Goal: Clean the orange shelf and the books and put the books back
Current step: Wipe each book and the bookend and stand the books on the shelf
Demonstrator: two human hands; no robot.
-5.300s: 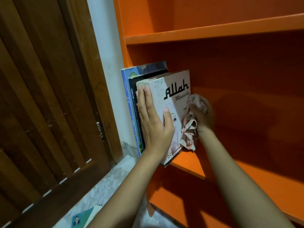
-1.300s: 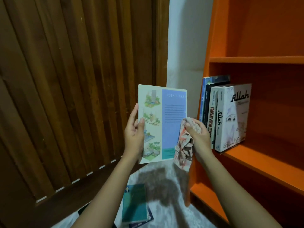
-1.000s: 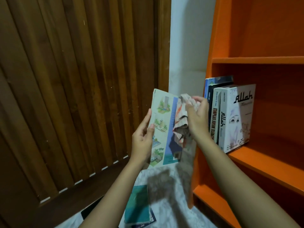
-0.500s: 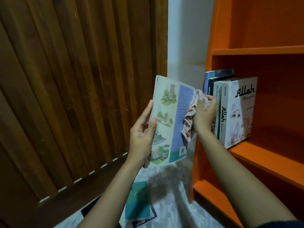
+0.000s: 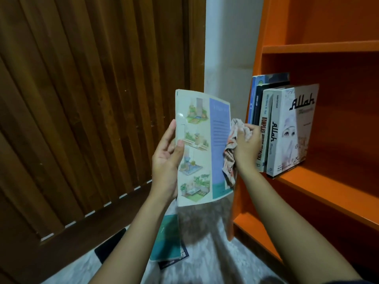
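Books (image 5: 285, 128) stand upright at the left end of the orange shelf (image 5: 332, 191), on its middle board, spines toward me. The outermost is a white one (image 5: 297, 144) with "Allah" on its cover. One paperback (image 5: 196, 148) is off the shelf, held up in the air before the shelf's left side panel and the white wall (image 5: 227, 48). My left grip (image 5: 166, 160) holds it by its left edge, thumb on the cover and fingers behind. My right grip (image 5: 246, 146) is curled round a crumpled patterned cloth (image 5: 230, 156), which touches the paperback's right edge. That grip and the cloth stand in front of the lower spines of the shelved books and hide part of them.

Below, on the pale floor (image 5: 215, 255), a teal book (image 5: 168, 240) lies on a dark blue one, both partly hidden by my left forearm and the paperback. A flat black thing (image 5: 110, 244) lies near the slatted wooden door (image 5: 82, 99) on the left.
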